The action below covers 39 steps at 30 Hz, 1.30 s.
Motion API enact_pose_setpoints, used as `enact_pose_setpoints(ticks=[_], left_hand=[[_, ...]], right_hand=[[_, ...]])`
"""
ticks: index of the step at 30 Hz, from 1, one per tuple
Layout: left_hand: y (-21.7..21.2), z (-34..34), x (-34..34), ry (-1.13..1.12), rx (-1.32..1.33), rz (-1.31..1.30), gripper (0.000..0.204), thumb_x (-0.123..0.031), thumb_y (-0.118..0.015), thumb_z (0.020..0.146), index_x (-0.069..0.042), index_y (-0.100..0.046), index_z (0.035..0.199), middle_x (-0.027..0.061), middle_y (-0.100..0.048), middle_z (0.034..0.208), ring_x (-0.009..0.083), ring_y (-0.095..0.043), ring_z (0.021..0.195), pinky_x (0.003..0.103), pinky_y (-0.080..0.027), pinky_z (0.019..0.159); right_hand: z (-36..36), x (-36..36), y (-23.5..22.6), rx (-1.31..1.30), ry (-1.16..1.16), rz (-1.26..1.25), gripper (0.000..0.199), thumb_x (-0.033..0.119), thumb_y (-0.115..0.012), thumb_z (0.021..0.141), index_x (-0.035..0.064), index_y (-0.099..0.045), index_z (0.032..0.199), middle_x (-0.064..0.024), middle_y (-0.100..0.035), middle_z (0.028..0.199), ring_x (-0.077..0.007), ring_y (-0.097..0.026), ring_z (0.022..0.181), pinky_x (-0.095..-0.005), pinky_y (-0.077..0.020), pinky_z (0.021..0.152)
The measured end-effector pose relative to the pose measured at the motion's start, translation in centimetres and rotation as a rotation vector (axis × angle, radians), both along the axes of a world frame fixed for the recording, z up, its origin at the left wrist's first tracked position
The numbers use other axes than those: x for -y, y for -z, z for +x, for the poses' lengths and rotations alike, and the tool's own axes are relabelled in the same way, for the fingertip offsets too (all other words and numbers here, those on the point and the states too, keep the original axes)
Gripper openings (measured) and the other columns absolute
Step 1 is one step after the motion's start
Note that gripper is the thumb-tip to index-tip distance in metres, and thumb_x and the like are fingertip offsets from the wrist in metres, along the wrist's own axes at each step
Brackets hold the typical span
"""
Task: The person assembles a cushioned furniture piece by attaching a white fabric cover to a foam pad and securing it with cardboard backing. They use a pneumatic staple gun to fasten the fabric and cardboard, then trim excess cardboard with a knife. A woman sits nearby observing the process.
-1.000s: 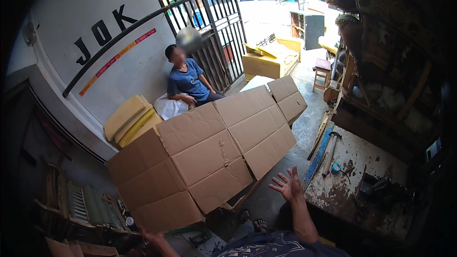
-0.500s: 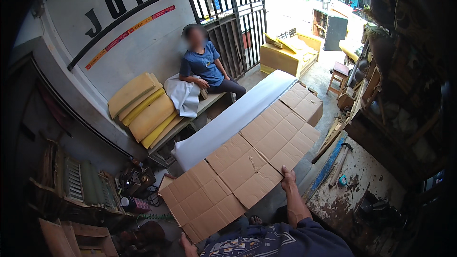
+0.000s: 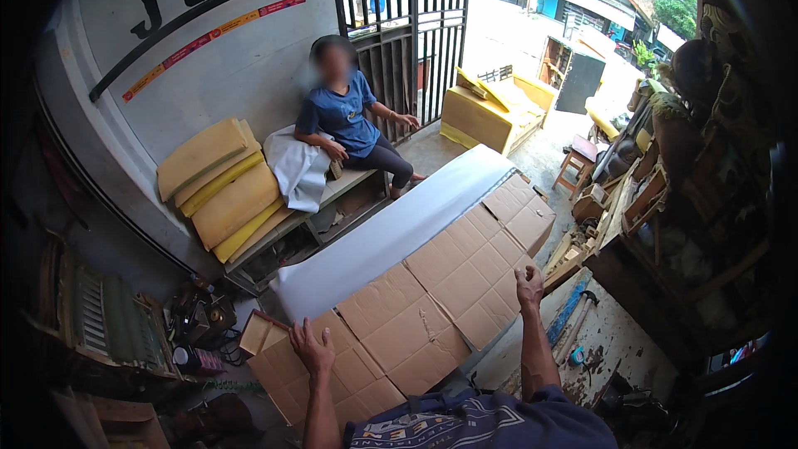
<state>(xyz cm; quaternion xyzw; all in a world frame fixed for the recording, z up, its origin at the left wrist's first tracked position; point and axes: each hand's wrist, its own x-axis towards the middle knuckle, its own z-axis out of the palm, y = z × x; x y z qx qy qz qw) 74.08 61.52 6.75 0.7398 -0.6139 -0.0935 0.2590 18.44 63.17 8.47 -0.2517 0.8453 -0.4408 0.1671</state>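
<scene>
A long, creased brown cardboard sheet lies slantwise in front of me, over a long piece covered in white material. My left hand is at the sheet's left part, fingers spread and holding nothing. Along its right edge, my right hand has curled fingers closed at the cardboard; the sheet's underside is hidden. White material shows along the far side of the cardboard.
A person in a blue shirt sits on a bench beside stacked yellow foam pads. At right, a worn worktable holds a hammer. A yellow armchair stands near the gate. Tools and a wooden frame are at left.
My left hand has let go of the cardboard's near left corner and moved up over it, opening. The sheet has shifted left and lower in view. The seated person's hand has lifted outward.
</scene>
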Motion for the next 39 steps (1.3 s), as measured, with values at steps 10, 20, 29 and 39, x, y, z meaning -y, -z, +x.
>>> enact_pose_setpoints(ticks=[10, 20, 29, 39], left_hand=[[2.8, -8.4, 2.0, -0.105, 0.177, 0.253, 0.076, -0.039, -0.076, 0.090, -0.014, -0.047, 0.156, 0.0234, -0.020, 0.169, 0.0482, -0.016, 0.156, 0.066, -0.019, 0.123], [4.8, -9.6, 3.9, -0.330, 0.120, 0.226, 0.059, -0.026, -0.074, 0.093, -0.007, -0.053, 0.145, 0.0249, -0.037, 0.160, 0.0463, -0.033, 0.148, 0.058, -0.029, 0.122], [3.7, -20.8, 6.2, -0.332, 0.184, 0.172, 0.066, -0.031, -0.067, 0.097, -0.012, -0.044, 0.157, 0.0221, -0.027, 0.168, 0.0456, -0.023, 0.155, 0.060, -0.020, 0.125], [2.3, -36.3, 7.7, -0.141, 0.216, 0.273, 0.070, -0.040, -0.062, 0.098, -0.018, -0.042, 0.161, 0.0217, -0.018, 0.172, 0.0463, -0.016, 0.157, 0.068, -0.010, 0.124]], right_hand=[[-21.5, 21.7, 2.1, -0.388, -0.333, 0.412, 0.082, 0.049, -0.074, 0.090, 0.0038, -0.047, 0.152, -0.0249, -0.045, 0.155, -0.0409, -0.050, 0.139, -0.0480, -0.0440, 0.113], [-26.9, 26.3, -1.0, -0.189, -0.363, 0.589, 0.086, 0.057, -0.085, 0.076, 0.0074, -0.055, 0.139, -0.0206, -0.056, 0.140, -0.0392, -0.054, 0.129, -0.0567, -0.0478, 0.103], [-36.2, 31.4, -2.7, -0.051, -0.333, 0.425, 0.079, 0.047, -0.091, 0.074, 0.0003, -0.058, 0.129, -0.0225, -0.070, 0.116, -0.0360, -0.070, 0.107, -0.0493, -0.0580, 0.087], [-37.8, 33.5, 3.3, -0.255, -0.422, 0.454, 0.082, 0.049, -0.084, 0.080, 0.0009, -0.055, 0.140, -0.0242, -0.065, 0.132, -0.0404, -0.062, 0.124, -0.0511, -0.0468, 0.106]])
